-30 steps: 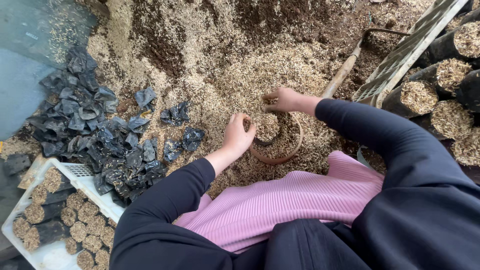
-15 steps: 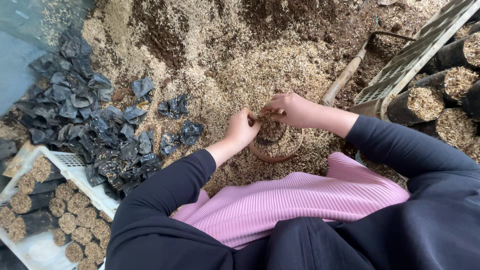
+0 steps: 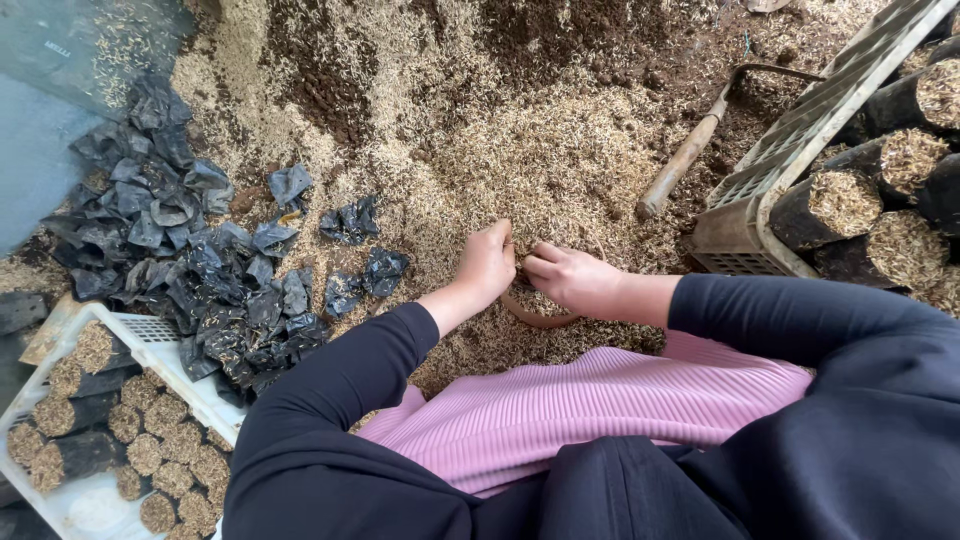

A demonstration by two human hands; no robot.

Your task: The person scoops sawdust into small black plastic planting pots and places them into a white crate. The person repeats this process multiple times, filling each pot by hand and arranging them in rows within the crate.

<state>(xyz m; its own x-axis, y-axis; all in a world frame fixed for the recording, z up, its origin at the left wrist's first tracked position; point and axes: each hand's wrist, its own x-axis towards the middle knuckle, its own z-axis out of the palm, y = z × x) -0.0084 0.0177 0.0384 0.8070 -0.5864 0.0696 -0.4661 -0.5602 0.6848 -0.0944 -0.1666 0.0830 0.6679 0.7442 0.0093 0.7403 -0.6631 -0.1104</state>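
Two hands, left [image 3: 487, 262] and right [image 3: 568, 277], one brown bowl [image 3: 535, 318], one wooden-handled tool [image 3: 685, 158], two crates, white [image 3: 150, 330] and grey [image 3: 800, 120], five filled black bags visible in the grey crate [image 3: 835, 205], empty black bags [image 3: 190, 270] too many to count

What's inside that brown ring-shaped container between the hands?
The brown container holds straw-coloured husk mix, heaped to its rim. The left hand and right hand cover most of the opening, so anything deeper inside is hidden.

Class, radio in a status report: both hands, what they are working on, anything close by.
Left hand and right hand pressed together over a brown round container in the husk mix. Grip hidden. Empty black bags left, wooden-handled tool right; neither blocking.
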